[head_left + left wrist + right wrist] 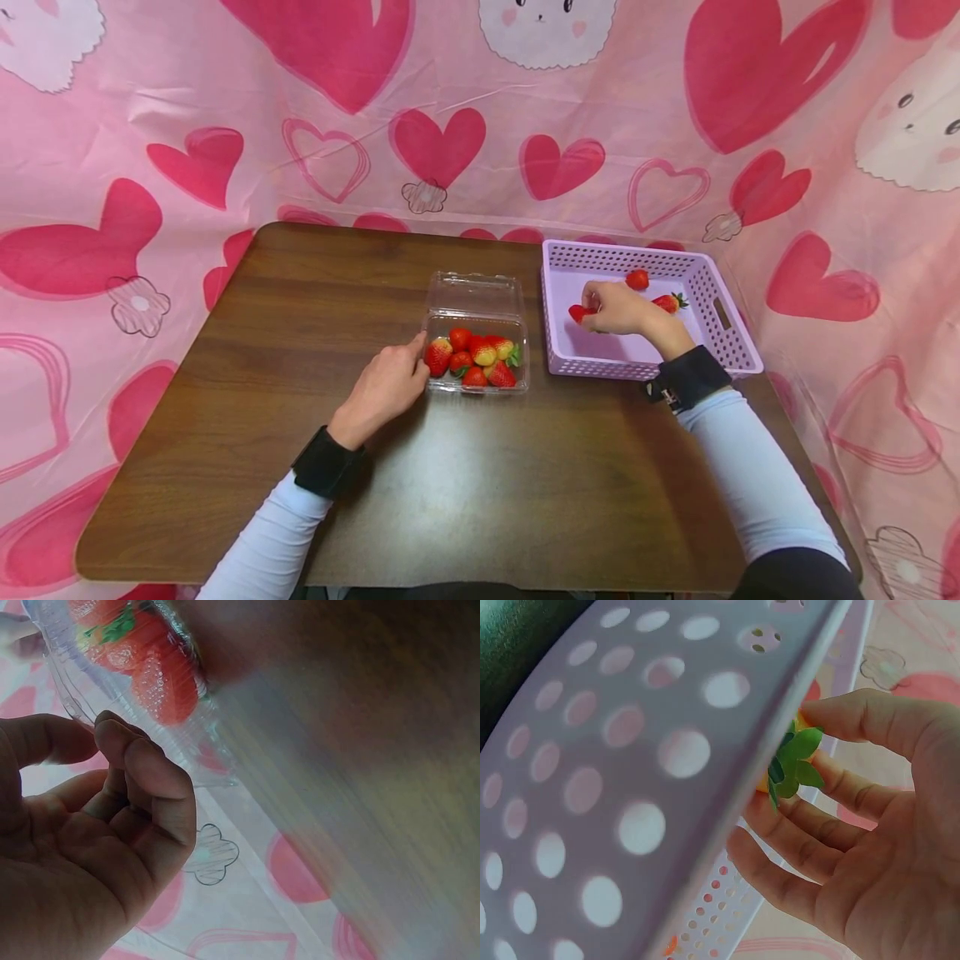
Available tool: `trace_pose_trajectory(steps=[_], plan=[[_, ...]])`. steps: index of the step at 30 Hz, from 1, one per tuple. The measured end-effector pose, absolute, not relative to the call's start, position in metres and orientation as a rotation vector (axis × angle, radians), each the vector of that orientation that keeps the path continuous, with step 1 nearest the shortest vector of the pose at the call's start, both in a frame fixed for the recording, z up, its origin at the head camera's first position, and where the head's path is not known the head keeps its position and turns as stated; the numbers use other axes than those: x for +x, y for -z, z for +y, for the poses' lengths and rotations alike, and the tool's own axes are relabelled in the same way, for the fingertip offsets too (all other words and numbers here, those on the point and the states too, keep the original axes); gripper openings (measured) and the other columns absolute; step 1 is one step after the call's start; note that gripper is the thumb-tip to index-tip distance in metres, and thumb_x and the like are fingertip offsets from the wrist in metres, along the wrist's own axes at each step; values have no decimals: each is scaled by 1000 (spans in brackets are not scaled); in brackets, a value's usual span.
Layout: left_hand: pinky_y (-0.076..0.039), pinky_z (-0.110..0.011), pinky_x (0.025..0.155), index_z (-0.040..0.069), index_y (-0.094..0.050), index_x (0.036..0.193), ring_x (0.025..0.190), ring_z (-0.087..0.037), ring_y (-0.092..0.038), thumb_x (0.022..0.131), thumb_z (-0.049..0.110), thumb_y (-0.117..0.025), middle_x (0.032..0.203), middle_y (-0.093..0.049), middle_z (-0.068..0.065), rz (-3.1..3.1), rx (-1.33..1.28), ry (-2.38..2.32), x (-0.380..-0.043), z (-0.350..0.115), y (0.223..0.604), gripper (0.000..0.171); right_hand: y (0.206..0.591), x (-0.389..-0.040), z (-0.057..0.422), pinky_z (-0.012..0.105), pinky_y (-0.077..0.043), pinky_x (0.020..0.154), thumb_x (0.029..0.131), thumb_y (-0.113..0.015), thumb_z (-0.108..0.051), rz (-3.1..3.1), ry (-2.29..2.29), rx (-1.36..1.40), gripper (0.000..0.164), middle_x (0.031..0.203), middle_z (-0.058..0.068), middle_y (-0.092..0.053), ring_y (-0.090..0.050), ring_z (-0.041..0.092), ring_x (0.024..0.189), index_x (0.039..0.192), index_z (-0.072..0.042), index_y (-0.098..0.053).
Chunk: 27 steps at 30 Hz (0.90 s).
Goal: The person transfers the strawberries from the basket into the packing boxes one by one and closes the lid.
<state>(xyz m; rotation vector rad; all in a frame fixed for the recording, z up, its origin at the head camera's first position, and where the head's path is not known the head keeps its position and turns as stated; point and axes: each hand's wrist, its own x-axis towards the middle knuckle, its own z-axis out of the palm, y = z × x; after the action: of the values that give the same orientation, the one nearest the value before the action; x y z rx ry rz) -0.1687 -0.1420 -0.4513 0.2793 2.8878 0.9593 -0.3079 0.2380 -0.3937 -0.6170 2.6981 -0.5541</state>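
Note:
A clear plastic clamshell box sits on the table with its lid folded back. Several red strawberries lie in it, some pale at the top. My left hand pinches the box's left rim between thumb and forefinger, as the left wrist view shows. Inside the lilac basket, my right hand holds a strawberry between thumb and fingers. The right wrist view shows its green leaves; the basket wall hides most of the fruit.
Two more strawberries lie in the basket: one near its back wall, a leafy one beside my right wrist. The basket's raised, perforated walls surround that hand. A brown wooden table bears everything, with pink heart-print cloth hanging behind.

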Motion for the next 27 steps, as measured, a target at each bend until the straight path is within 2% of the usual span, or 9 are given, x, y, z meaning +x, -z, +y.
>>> trace_pose_trajectory(steps=[6, 15, 27], plan=[[-37, -30, 47, -6, -48, 154, 49, -18, -39, 100, 8, -59, 62, -44, -2, 2896, 287, -950, -169, -142, 452, 57, 395, -303, 236, 40, -48, 72, 88, -76, -11, 2701, 592, -645, 22, 85, 7, -63, -58, 26, 78, 102, -3, -62], [-36, -30, 46, -6, -48, 154, 49, -18, -37, 100, 8, -59, 62, -44, -3, 2895, 288, -956, -168, -142, 452, 57, 397, -297, 234, 39, -45, 69, 88, -77, -12, 2744, 599, -703, 22, 80, 6, -61, -55, 25, 75, 100, -2, -62], [-36, -30, 46, -5, -49, 154, 48, -17, -37, 100, 9, -59, 60, -44, -2, 2896, 284, -959, -168, -142, 452, 57, 395, -287, 228, 43, -48, 76, 88, -74, -11, 2803, 651, -715, 19, 87, 10, -64, -57, 30, 81, 101, -3, -63]])
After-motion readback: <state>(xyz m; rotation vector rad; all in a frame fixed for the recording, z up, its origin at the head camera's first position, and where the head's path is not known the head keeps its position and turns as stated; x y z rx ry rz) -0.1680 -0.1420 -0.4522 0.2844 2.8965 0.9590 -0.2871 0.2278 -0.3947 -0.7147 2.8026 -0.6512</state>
